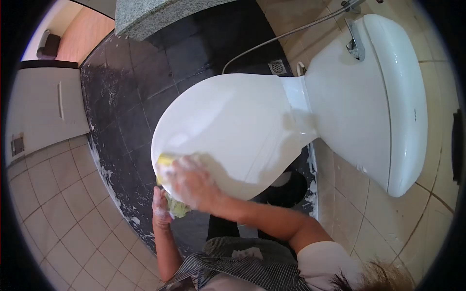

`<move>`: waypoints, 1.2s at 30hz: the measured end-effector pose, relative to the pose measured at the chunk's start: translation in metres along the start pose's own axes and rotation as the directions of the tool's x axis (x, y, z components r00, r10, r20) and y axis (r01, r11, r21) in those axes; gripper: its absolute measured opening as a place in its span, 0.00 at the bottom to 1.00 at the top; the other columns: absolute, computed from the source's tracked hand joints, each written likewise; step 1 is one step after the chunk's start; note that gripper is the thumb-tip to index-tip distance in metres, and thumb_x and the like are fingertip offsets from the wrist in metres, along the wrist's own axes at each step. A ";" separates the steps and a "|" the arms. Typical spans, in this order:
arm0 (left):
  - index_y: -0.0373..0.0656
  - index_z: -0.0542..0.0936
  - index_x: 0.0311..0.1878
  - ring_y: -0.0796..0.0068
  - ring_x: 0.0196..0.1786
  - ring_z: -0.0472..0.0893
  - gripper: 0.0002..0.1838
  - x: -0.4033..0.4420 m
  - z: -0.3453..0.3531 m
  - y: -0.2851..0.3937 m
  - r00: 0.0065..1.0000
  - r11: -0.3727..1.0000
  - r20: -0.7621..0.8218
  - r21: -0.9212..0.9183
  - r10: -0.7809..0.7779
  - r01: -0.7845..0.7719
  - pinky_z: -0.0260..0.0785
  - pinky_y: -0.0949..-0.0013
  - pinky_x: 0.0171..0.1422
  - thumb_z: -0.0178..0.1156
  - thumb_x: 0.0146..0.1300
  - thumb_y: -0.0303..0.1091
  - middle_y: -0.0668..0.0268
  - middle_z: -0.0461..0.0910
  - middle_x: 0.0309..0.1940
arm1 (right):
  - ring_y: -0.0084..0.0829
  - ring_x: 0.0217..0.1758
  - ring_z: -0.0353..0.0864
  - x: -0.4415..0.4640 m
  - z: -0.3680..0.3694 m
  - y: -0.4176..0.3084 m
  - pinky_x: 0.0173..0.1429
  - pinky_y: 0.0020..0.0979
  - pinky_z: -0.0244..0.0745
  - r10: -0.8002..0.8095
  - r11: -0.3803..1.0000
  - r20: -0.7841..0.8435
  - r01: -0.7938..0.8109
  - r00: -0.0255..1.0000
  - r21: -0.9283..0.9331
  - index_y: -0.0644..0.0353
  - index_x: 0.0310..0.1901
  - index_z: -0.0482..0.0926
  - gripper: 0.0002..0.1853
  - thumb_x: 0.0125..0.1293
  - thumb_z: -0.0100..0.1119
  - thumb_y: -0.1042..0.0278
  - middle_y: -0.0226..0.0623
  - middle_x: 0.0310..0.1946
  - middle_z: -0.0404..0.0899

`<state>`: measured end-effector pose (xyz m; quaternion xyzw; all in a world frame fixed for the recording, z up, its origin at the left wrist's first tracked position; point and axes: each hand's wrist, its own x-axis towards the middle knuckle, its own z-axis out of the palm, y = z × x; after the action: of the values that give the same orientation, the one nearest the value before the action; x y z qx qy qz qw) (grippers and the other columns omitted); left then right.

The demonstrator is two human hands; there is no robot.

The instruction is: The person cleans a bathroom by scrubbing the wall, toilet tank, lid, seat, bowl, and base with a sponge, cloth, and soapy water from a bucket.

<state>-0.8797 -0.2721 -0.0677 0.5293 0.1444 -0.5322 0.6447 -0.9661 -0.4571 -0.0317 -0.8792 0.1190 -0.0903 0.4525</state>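
My right hand point(190, 182), soapy and slightly blurred, presses a yellow sponge point(165, 160) on the near left edge of the closed white toilet lid point(233, 116). Just below it, beside the lid's rim, my left hand point(160, 206) grips a crumpled light green cloth point(177, 207). Suds cover the fingers of both hands. The cloth is partly hidden behind my right hand and the lid. To the right of the lid stands the white toilet tank point(349, 92) with a metal flush lever point(357, 43).
Dark floor tiles point(145, 111) with foam streaks surround the toilet. A hose point(272, 41) curves behind it, near a floor drain point(277, 67). A granite ledge point(160, 19) juts in at the top. At left is a white door panel point(46, 106); beige tiled walls flank both sides.
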 end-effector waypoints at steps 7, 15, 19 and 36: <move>0.34 0.74 0.49 0.74 0.43 0.75 0.31 0.011 -0.027 -0.011 0.990 0.919 0.035 0.368 0.136 -0.139 0.66 0.69 0.50 0.57 0.56 0.55 0.64 0.77 0.42 | 0.47 0.43 0.72 -0.093 -0.062 0.265 0.46 0.48 0.65 -0.309 0.594 -0.485 -0.232 0.818 -0.770 0.68 0.48 0.70 0.17 0.57 0.48 0.70 0.54 0.44 0.72; 0.36 0.71 0.53 0.73 0.50 0.72 0.29 0.026 -0.019 -0.011 0.974 0.736 -0.103 0.672 0.202 -0.082 0.63 0.70 0.54 0.47 0.63 0.54 0.64 0.74 0.48 | 0.45 0.55 0.67 -0.109 0.063 0.047 0.59 0.48 0.64 0.083 0.993 -0.096 -0.090 0.992 -0.077 0.56 0.48 0.73 0.16 0.55 0.54 0.68 0.46 0.51 0.67; 0.37 0.67 0.57 0.71 0.49 0.73 0.32 0.044 -0.039 -0.038 0.988 0.987 -0.144 0.158 0.058 -0.035 0.64 0.67 0.53 0.51 0.61 0.55 0.65 0.72 0.49 | 0.45 0.59 0.63 0.003 0.056 0.106 0.63 0.60 0.51 -0.047 0.951 -0.166 -0.007 0.985 -0.310 0.42 0.53 0.73 0.18 0.61 0.43 0.64 0.40 0.55 0.66; 0.34 0.71 0.50 0.73 0.45 0.73 0.35 0.041 -0.033 -0.019 0.994 0.811 0.063 0.574 0.092 -0.112 0.65 0.68 0.51 0.58 0.53 0.60 0.65 0.73 0.44 | 0.47 0.47 0.69 -0.208 -0.067 0.308 0.51 0.44 0.67 0.179 0.716 -0.581 -0.510 0.794 -0.477 0.60 0.42 0.75 0.12 0.56 0.45 0.75 0.45 0.38 0.70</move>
<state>-0.8668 -0.2636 -0.1213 0.6979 -0.0623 -0.5241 0.4841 -1.2217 -0.6217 -0.2561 -0.8828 0.4211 -0.1793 0.1056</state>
